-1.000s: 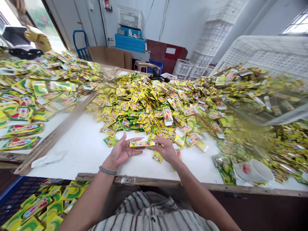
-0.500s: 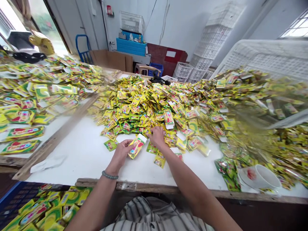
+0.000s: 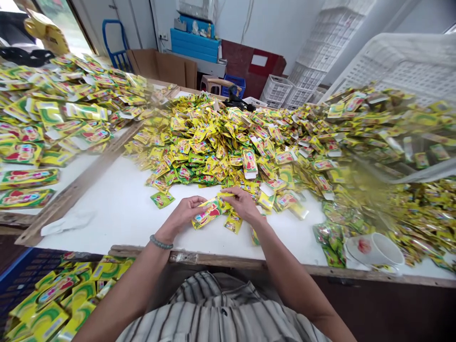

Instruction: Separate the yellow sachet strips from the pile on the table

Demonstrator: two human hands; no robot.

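My left hand (image 3: pixel 184 214) is closed on a small yellow and green carton (image 3: pixel 207 213), tilted just above the white tabletop (image 3: pixel 121 213). At the carton's right end, my right hand (image 3: pixel 245 205) pinches a small yellow sachet (image 3: pixel 224 200) against or into the opening; which of the two I cannot tell. Beneath my right hand another sachet (image 3: pixel 233 223) lies on the table. A green sachet (image 3: pixel 162 199) rests by itself to the left. Directly beyond my hands rises a heap of sachets (image 3: pixel 199 152), with a carton (image 3: pixel 250 162) lying on its front slope.
A wooden strip (image 3: pixel 85 178) divides the table from cartons (image 3: pixel 26 176) on the left. Below the front edge, a blue crate (image 3: pixel 26 270) holds cartons. At the right stand a white cup (image 3: pixel 374 249) and a tipped white basket (image 3: pixel 399 61) spilling packets.
My right hand has drawn back from the heap with a sachet and brought it to the carton's end. The left hand has turned the carton flatter. The view has tipped down slightly.
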